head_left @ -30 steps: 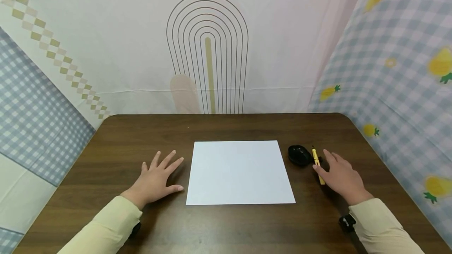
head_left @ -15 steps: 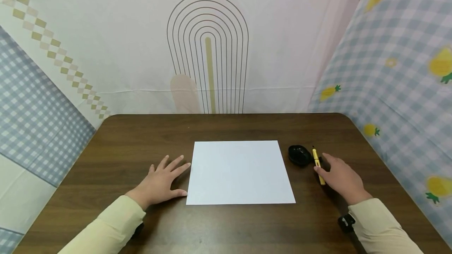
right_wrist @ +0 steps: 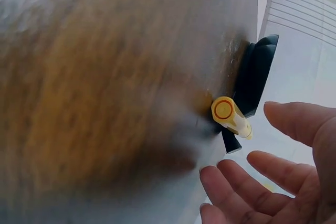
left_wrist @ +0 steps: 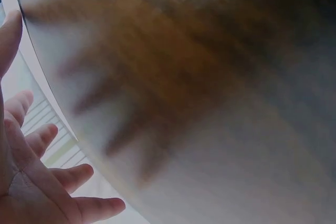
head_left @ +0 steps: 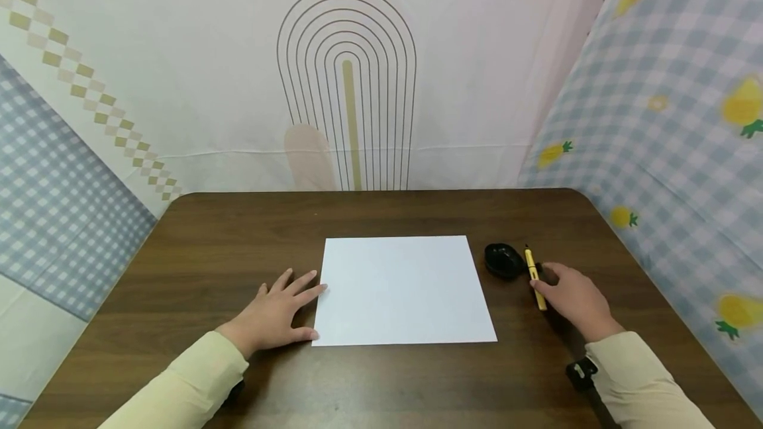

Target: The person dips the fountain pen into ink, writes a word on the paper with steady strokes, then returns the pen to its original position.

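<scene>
A blank white sheet of paper (head_left: 405,290) lies in the middle of the brown table. My left hand (head_left: 271,316) is at its left side, fingers spread, with thumb and forefinger tips right at the edge. In the left wrist view those fingers (left_wrist: 71,177) are straight and hold nothing. A yellow pen (head_left: 532,265) with a dark tip leans across the handle of a small round black dish (head_left: 503,261). My right hand (head_left: 575,300) is beside the pen, the thumb overlapping it in the head view. The right wrist view shows thumb and fingers relaxed, a gap from the pen (right_wrist: 224,109).
The wooden table (head_left: 381,389) has rounded far corners. A white cloth (head_left: 477,71) with printed arches hangs behind it, and a blue checked cloth (head_left: 673,151) with fruit prints hangs at the right. A black device (head_left: 581,374) is strapped to the right wrist.
My left hand has moved right and slightly nearer, from the bare table to the paper's left edge. The right hand's fingers have drawn in a little beside the pen.
</scene>
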Demonstrator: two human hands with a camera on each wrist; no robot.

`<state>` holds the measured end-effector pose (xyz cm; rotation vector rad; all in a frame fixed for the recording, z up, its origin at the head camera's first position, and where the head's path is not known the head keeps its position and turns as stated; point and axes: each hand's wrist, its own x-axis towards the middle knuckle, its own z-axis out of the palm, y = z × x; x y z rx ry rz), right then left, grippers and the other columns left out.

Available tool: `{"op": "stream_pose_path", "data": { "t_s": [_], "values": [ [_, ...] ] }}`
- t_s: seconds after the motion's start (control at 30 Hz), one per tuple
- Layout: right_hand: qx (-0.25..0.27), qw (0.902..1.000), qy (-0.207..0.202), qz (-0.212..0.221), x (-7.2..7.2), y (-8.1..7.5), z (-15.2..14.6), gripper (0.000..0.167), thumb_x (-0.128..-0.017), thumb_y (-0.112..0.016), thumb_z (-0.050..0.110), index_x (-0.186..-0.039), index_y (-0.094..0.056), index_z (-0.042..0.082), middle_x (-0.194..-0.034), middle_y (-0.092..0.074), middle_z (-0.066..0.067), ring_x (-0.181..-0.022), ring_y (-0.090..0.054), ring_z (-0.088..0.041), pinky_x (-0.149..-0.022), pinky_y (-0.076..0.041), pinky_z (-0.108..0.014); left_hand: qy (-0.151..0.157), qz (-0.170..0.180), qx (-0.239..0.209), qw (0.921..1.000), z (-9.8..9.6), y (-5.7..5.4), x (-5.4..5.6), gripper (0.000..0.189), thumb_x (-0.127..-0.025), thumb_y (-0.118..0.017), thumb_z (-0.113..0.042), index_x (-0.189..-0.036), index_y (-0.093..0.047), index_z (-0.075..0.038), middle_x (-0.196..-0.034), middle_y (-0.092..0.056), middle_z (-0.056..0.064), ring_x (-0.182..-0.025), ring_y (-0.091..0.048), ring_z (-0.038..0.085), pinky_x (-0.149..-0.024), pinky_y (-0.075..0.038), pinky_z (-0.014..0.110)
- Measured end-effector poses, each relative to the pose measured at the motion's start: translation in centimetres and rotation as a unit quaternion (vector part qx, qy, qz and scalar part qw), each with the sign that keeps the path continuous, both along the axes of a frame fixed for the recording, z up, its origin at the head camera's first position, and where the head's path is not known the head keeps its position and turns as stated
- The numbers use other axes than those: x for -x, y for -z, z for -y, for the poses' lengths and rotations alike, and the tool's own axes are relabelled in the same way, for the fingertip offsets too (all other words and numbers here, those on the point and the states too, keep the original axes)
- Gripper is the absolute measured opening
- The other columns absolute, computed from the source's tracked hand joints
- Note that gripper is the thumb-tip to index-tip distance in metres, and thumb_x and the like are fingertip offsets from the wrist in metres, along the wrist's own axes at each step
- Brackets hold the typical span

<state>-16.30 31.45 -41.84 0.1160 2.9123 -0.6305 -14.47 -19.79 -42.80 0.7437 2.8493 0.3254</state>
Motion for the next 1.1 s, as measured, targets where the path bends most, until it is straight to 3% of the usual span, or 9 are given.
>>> {"op": "stream_pose_path", "data": {
  "t_s": [0.27, 0.43, 0.7, 1.1],
  "values": [
    [0.023, 0.9997, 0.012, -0.004, 0.13, -0.12, -0.24, 0.057, -0.095, -0.057, 0.032, -0.127, -0.050, -0.015, -0.113, -0.058, -0.034, -0.096, -0.059, -0.043, -0.076, -0.048, -0.052, 0.002, 0.022, 0.006, 0.9997, -0.08, 0.00, 0.09, 0.079, -0.081, -0.067, -0.060, -0.148, -0.042, -0.027, -0.158, -0.027, 0.004, -0.141, -0.020, 0.048, -0.096, -0.025, 0.077],
    [0.032, 0.9992, 0.022, 0.009, 0.23, -0.09, -0.39, 0.054, -0.096, -0.056, 0.033, -0.122, -0.054, -0.015, -0.113, -0.058, -0.034, -0.095, -0.059, -0.042, -0.076, -0.048, -0.051, 0.004, 0.026, 0.008, 0.9996, -0.12, -0.05, 0.03, 0.077, -0.082, -0.067, -0.059, -0.147, -0.043, -0.027, -0.157, -0.029, 0.004, -0.141, -0.021, 0.048, -0.095, -0.026, 0.076],
    [0.098, 0.9924, 0.050, 0.054, 0.27, -0.24, -0.41, 0.050, -0.095, -0.058, 0.028, -0.119, -0.055, -0.015, -0.086, -0.063, -0.014, -0.073, -0.058, -0.020, -0.059, -0.049, -0.033, 0.011, 0.025, 0.008, 0.9996, -0.01, 0.01, -0.11, 0.076, -0.082, -0.066, -0.060, -0.147, -0.044, -0.027, -0.156, -0.031, 0.002, -0.140, -0.023, 0.048, -0.093, -0.028, 0.076],
    [0.117, 0.9882, 0.065, 0.074, 0.73, 0.27, -0.32, 0.042, -0.092, -0.063, 0.023, -0.114, -0.058, -0.013, -0.082, -0.062, -0.011, -0.071, -0.057, -0.018, -0.059, -0.053, -0.033, 0.022, 0.038, 0.000, 0.9990, -0.06, -0.03, -0.09, 0.070, -0.084, -0.065, -0.057, -0.146, -0.046, -0.029, -0.156, -0.031, 0.001, -0.140, -0.024, 0.047, -0.093, -0.029, 0.076]
  ]
}}
